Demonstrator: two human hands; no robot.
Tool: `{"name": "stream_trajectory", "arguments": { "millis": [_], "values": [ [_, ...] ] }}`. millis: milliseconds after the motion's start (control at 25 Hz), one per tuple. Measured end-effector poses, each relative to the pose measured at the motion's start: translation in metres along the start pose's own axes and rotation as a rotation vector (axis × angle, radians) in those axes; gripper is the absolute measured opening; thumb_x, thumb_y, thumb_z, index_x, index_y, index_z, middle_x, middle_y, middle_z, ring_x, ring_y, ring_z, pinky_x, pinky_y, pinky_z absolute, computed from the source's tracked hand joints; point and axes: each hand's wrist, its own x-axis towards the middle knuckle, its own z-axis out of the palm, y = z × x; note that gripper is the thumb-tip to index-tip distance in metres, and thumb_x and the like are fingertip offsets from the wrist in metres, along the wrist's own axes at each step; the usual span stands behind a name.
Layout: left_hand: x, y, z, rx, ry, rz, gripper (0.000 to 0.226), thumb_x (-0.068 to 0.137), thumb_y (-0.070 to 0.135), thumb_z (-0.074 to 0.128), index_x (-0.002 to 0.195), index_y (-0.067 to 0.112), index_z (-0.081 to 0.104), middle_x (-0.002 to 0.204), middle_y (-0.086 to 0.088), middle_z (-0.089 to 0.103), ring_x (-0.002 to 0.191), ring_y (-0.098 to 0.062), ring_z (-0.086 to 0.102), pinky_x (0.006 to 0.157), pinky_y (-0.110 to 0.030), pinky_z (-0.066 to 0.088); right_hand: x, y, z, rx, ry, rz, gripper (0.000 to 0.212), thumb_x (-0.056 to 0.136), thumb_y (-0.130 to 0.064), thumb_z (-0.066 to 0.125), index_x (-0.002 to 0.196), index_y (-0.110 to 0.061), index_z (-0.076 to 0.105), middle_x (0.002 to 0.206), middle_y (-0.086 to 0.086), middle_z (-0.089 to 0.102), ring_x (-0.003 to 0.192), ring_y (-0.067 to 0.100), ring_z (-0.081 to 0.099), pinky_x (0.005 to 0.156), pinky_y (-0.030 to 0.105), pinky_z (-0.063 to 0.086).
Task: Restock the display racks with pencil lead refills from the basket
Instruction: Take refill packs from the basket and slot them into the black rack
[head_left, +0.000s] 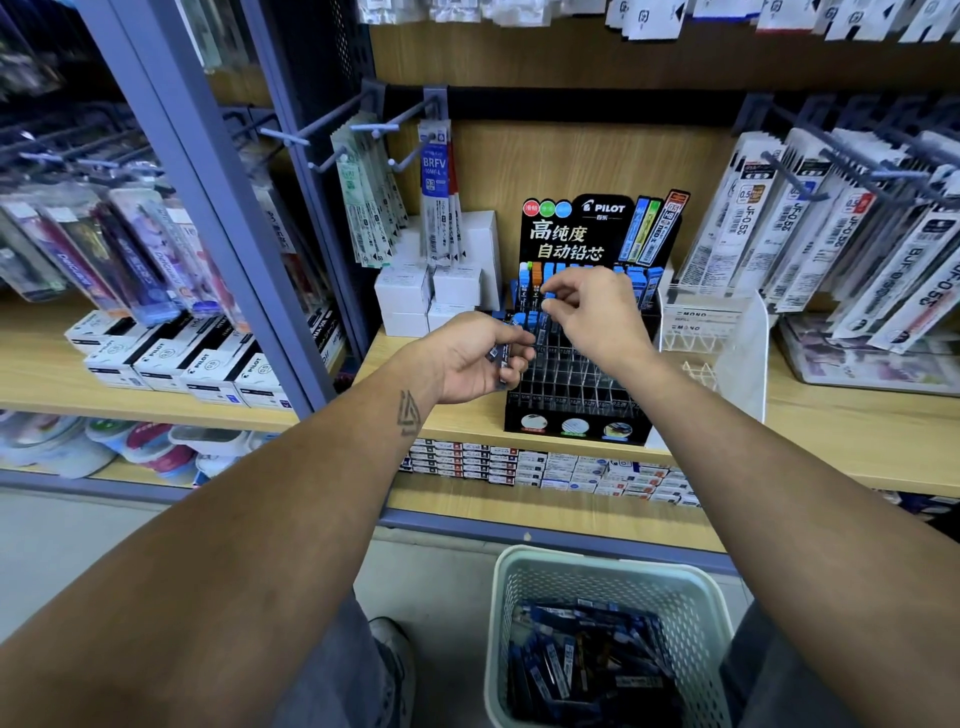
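Between thumb and forefinger of the right hand (597, 312), one blue-capped lead refill (549, 300) is pinched above the black display rack (576, 374) on the wooden shelf (831, 431). Its long axis appears roughly upright, cap uppermost, though the fingers (558, 288) hide most of it. Open slots lie directly below and toward the viewer from this refill, so the coming move is judged to be a short descent into one of them. Just to the left, the left hand (467, 358) curls around a small bundle of refills (501, 358), their number not countable, held beside the rack's left edge. Of the two hands, the right is nearer the filled rows at the back. Roughly a dozen blue caps and two orange caps stand in those rear rows; most front slots hold nothing. On the floor below the shelf, one pale mesh basket (519, 582) contains many more dark blue refill packs (582, 660), lying jumbled. Hanging packets (436, 197) flank the rack on both sides.
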Motion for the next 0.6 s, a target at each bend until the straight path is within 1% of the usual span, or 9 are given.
{"name": "stream_trajectory", "arguments": {
  "millis": [120,240,320,440,520,600],
  "values": [
    [-0.002,-0.002,-0.004,0.012,0.001,-0.005,0.018,0.105,0.012,0.046,0.098,0.002,0.057,0.073,-0.012,0.058,0.057,-0.016,0.052,0.045,-0.023,0.046,-0.001,0.0,0.0,-0.035,0.011,-0.022,0.02,0.092,-0.015,0.071,0.112,-0.014,0.074,0.095,0.001,0.071,0.09,0.016,0.065,0.09,0.036,0.055],
    [-0.005,-0.003,-0.008,0.072,0.037,0.009,0.016,0.104,0.019,0.052,0.1,0.005,0.059,0.07,-0.012,0.061,0.054,-0.018,0.056,0.046,-0.024,0.049,-0.003,0.0,-0.001,-0.054,0.027,-0.057,0.02,0.092,-0.015,0.071,0.111,-0.014,0.075,0.097,0.002,0.073,0.09,0.015,0.065,0.091,0.037,0.055],
    [-0.005,-0.003,-0.009,0.121,0.078,0.032,0.016,0.103,0.023,0.054,0.1,0.008,0.059,0.065,-0.008,0.058,0.048,-0.014,0.049,0.042,-0.019,0.041,-0.004,-0.001,-0.001,-0.087,0.022,-0.083,0.02,0.092,-0.016,0.071,0.111,-0.015,0.075,0.099,0.002,0.074,0.092,0.016,0.067,0.091,0.038,0.055],
    [-0.001,-0.002,-0.011,0.086,0.103,0.066,0.016,0.104,0.024,0.053,0.098,0.009,0.056,0.059,-0.003,0.049,0.04,-0.008,0.033,0.035,-0.014,0.024,-0.004,-0.003,-0.001,-0.117,0.017,-0.112,0.021,0.091,-0.017,0.071,0.112,-0.014,0.075,0.102,0.003,0.075,0.094,0.018,0.068,0.091,0.04,0.055],
    [0.001,-0.001,-0.012,0.072,0.107,0.08,0.016,0.104,0.024,0.053,0.099,0.009,0.055,0.058,-0.002,0.046,0.039,-0.007,0.029,0.035,-0.014,0.021,-0.004,-0.003,-0.001,-0.141,0.009,-0.128,0.021,0.092,-0.018,0.071,0.113,-0.015,0.075,0.103,0.003,0.075,0.096,0.02,0.068,0.092,0.041,0.055],
    [0.001,-0.001,-0.013,0.076,0.106,0.081,0.016,0.104,0.024,0.053,0.099,0.009,0.055,0.058,-0.001,0.046,0.04,-0.007,0.028,0.035,-0.015,0.02,-0.004,-0.003,-0.001,-0.168,0.001,-0.136,0.021,0.092,-0.019,0.07,0.113,-0.015,0.074,0.104,0.003,0.074,0.097,0.022,0.067,0.091,0.043,0.055]
  ]
}}
